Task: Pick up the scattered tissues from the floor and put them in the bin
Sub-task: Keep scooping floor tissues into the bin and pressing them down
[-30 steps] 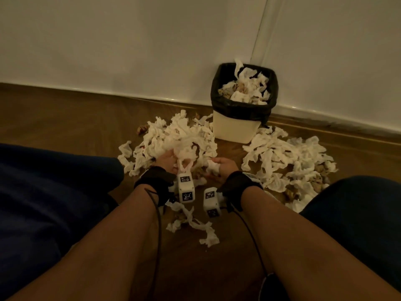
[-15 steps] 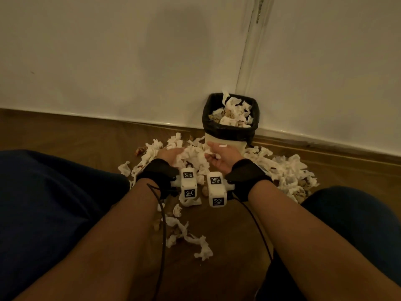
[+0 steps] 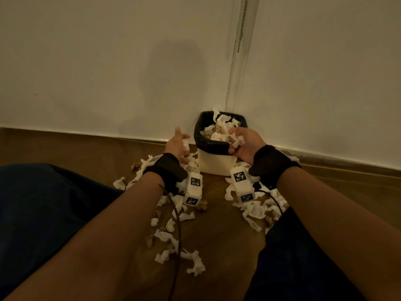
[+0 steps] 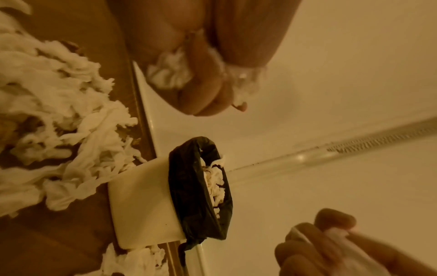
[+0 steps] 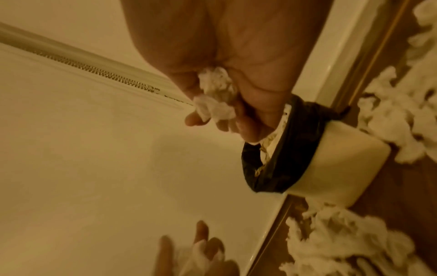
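A cream bin with a black liner stands against the wall, heaped with crumpled tissues. My right hand is raised at the bin's front right rim and grips a white tissue wad, also clear in the right wrist view as a wad under curled fingers. My left hand hovers just left of the bin and holds a smaller tissue clump, seen between its fingers as tissue in the left wrist view. Scattered tissues lie on the floor between my knees.
More tissue piles lie left and right of the bin on the wooden floor. My dark-trousered legs flank the area. A white wall with a vertical seam rises behind the bin.
Both hands have lifted off the floor pile with tissues and moved up and forward to the bin; the right hand now sits at its rim. The head view has tilted upward.
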